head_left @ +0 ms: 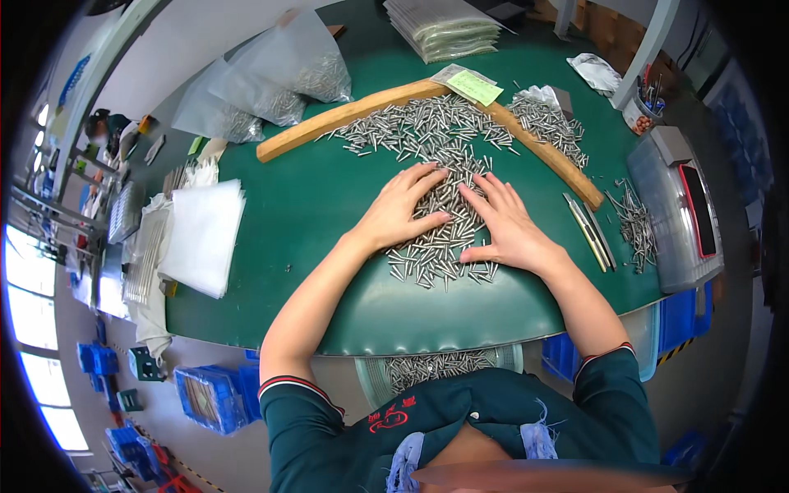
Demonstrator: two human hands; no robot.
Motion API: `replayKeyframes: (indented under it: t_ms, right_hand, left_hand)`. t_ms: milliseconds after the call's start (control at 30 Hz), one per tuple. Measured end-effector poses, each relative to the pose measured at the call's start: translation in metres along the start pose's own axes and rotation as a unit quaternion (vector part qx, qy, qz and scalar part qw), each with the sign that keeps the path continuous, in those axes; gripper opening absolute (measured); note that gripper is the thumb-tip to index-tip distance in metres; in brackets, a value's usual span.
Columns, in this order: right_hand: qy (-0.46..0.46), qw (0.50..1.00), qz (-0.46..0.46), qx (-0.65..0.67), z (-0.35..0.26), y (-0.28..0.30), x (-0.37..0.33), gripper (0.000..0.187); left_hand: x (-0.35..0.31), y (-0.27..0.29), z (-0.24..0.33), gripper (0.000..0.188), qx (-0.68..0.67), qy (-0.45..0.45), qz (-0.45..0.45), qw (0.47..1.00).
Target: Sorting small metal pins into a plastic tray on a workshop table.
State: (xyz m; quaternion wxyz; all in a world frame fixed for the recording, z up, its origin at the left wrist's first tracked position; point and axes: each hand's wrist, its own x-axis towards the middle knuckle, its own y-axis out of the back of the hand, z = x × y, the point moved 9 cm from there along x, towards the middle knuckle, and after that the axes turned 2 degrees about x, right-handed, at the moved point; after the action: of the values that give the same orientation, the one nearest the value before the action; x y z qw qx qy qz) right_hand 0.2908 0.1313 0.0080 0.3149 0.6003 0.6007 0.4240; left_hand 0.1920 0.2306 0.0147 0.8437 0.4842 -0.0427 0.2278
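Observation:
Many small silvery metal pins [444,234] lie in a loose heap on the green tabletop [320,197], spreading from the wooden strips toward the front edge. My left hand [403,207] rests on the heap's left side, fingers spread and thumb pointing inward. On the right side, my right hand [509,226] lies with fingers apart and its thumb on the pins. Both hands flank the pins, with neither closed around any. Below the table edge, a pale green bin [374,382] holds more of the same pins.
Wooden strips [349,111] form an angled barrier behind the heap. Plastic bags of pins [283,82] stand back left, near white sheets [205,238]. At right are tweezers [588,232], a pile of longer metal pieces [633,226] and a clear plastic box [670,222] carrying a red-edged phone [697,211].

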Motion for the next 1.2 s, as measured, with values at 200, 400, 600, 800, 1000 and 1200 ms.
replayKeyframes:
  t_ms: [200,400,600,800,1000,1200]
  right_hand:
    - [-0.011,1.0,-0.012,0.01,-0.001,0.001,0.0,0.102]
    - [-0.007,1.0,-0.007,0.013,0.001,0.001,0.0,0.1]
    - [-0.013,1.0,0.006,0.006,0.002,0.004,-0.002,0.097]
    - [0.026,0.993,0.098,0.053,-0.018,0.026,-0.001,0.094]
    - [0.044,0.989,0.121,0.068,-0.027,0.03,-0.004,0.09]
    - [0.059,0.986,0.149,0.054,-0.029,0.034,-0.004,0.083]
  left_hand:
    - [0.005,0.058,-0.079,0.057,0.165,0.066,0.141,0.974]
    - [0.004,0.082,-0.133,0.044,0.179,0.118,0.185,0.959]
    - [0.041,0.084,-0.109,0.025,0.217,0.133,0.203,0.946]
    - [0.09,0.062,-0.092,0.016,0.39,0.1,0.228,0.887]
    - [0.106,0.05,-0.103,0.018,0.404,0.167,0.189,0.88]
    - [0.082,0.073,-0.085,0.013,0.351,0.136,0.22,0.9]
